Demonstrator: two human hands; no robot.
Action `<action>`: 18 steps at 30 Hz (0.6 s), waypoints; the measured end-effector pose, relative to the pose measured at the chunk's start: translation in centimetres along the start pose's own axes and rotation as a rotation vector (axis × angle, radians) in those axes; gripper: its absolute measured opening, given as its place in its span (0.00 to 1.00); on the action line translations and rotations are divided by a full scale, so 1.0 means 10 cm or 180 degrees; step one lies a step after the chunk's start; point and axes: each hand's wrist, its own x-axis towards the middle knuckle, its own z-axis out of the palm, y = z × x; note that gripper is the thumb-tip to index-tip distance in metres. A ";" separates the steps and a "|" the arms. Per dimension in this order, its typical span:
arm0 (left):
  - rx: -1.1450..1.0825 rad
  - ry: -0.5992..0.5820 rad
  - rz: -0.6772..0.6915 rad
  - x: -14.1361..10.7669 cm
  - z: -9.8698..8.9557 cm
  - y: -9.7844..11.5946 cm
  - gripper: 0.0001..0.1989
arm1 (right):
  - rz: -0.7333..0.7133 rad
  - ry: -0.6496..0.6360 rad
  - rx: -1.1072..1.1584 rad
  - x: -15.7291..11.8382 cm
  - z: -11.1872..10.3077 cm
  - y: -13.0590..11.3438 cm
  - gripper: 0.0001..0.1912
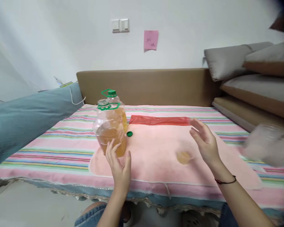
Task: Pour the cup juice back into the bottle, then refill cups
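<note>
Left hand (pixel 119 170): fingers spread wide and thumb apart, at the lower front of the near bottle; whether it touches the plastic I cannot tell.
Right hand (pixel 205 145): loosely curved with a wide gap between thumb and fingers, raised over the mat at two o'clock from its middle.
Wristband (pixel 225 182): dark and thin, around the right wrist.
Near bottle (pixel 104 127): upright at about ten o'clock on the mat, its mouth uncovered, a green handle at the neck, amber liquid inside.
Far bottle (pixel 124 119): upright just behind the near bottle, wearing a green cap, with yellow liquid in it.
Loose cap (pixel 129 134): green, lying just beside the bottles, at ten o'clock.
Cup (pixel 183 156): blurred, clear, with a little yellowish liquid, near the right hand at about its seven o'clock.
Red plastic (pixel 158 120): stretched flat along the mat's twelve o'clock edge, its right end near the right fingertips.
Mat (pixel 153 148): pale pink, over a striped cloth (pixel 49 151).
Clear bag (pixel 268 145): blurred, at three o'clock.
Cushions (pixel 236 61): stacked at two o'clock.
Pink note (pixel 150 40): on the wall at twelve o'clock.
</note>
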 end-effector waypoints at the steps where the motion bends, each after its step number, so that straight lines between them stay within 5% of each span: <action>1: -0.0064 -0.0210 0.0104 -0.05 0.08 0.03 0.15 | 0.0090 0.0235 -0.0025 -0.04 -0.22 0.06 0.26; 6: -0.0144 -0.1243 0.0133 -0.37 0.57 0.22 0.14 | 0.0879 0.0557 0.0101 -0.32 -0.78 0.53 0.23; 11: -0.0181 -0.2024 -0.0251 -0.65 1.10 0.39 0.28 | 0.1661 -0.0124 0.0724 -0.55 -0.72 0.65 0.20; 18: -0.0791 -0.2348 -0.0977 -0.82 1.64 0.41 0.42 | 0.1880 -0.0327 0.1089 -0.56 -0.65 0.57 0.15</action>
